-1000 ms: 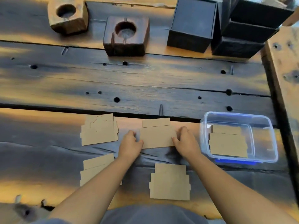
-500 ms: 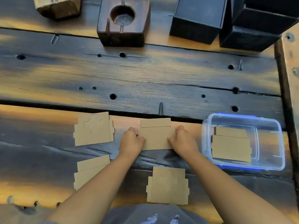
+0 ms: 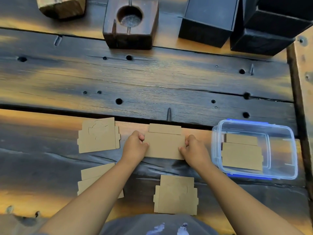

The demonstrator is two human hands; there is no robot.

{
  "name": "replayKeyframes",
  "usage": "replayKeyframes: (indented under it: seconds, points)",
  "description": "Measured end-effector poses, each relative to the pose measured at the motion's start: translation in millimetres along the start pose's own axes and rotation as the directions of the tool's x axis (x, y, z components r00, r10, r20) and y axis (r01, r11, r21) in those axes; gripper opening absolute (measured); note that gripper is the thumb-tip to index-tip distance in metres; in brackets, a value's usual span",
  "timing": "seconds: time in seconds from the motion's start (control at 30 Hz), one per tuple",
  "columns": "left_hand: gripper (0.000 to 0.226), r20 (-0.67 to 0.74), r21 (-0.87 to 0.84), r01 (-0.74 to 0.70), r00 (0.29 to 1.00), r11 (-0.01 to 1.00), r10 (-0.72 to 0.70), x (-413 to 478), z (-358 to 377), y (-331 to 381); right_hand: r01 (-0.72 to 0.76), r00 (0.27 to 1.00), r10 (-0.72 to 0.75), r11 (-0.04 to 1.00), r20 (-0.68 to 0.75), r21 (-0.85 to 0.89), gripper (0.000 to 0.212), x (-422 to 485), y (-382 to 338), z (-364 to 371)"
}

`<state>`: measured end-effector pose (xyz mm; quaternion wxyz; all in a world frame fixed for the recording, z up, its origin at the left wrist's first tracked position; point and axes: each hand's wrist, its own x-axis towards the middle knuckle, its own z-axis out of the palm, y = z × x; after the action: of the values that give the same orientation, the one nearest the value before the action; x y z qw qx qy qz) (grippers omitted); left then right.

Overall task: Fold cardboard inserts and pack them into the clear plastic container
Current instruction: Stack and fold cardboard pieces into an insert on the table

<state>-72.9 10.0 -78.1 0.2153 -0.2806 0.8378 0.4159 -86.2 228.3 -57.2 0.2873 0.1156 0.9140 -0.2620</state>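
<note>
A brown cardboard insert (image 3: pixel 164 145) lies flat on the wooden table, its top flap pointing away from me. My left hand (image 3: pixel 135 146) grips its left edge and my right hand (image 3: pixel 194 150) grips its right edge. To the right stands a clear plastic container (image 3: pixel 286 133) with blue clips; a folded insert (image 3: pixel 242 155) lies inside it. Three more inserts lie around: one at the upper left (image 3: pixel 99 135), one at the lower left (image 3: pixel 96 173) partly under my left forearm, and one near me (image 3: pixel 176 195).
Two wooden blocks with round holes (image 3: pixel 130 24) (image 3: pixel 61 5) stand at the back. Black boxes (image 3: pixel 206 21) are stacked at the back right. A raised wooden edge (image 3: pixel 303 99) runs along the right side. The planks have holes and a gap.
Both hands have closed in on the side edges of the middle insert, folding its side tabs inward. The view has shifted slightly closer and downward.
</note>
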Motion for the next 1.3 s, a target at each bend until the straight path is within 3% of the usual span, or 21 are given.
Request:
replayKeyframes:
  seconds: [0.23, 0.57, 0.9, 1.3]
  points:
    - [0.026, 0.060, 0.020, -0.050, 0.997, 0.999, 0.049, -28, -7, -2, -0.040, 0.996, 0.036, 0.998, 0.079, 0.054, 0.020, -32, 13, -6]
    - [0.025, 0.143, 0.025, -0.037, 0.989, 0.999, 0.033, -91, 9, -30, -0.018, 0.999, 0.014, 0.995, 0.045, 0.099, 0.016, -96, 53, 0]
    - [0.026, 0.234, 0.183, -0.136, 0.968, 0.974, 0.091, -139, 27, -57, -0.039, 0.995, 0.038, 0.999, 0.092, 0.015, 0.019, -137, 92, 21]
    - [0.024, 0.258, 0.256, -0.225, 0.953, 0.940, 0.158, -149, 46, -65, -0.077, 0.992, 0.084, 0.994, 0.094, -0.075, 0.013, -137, 113, 41]
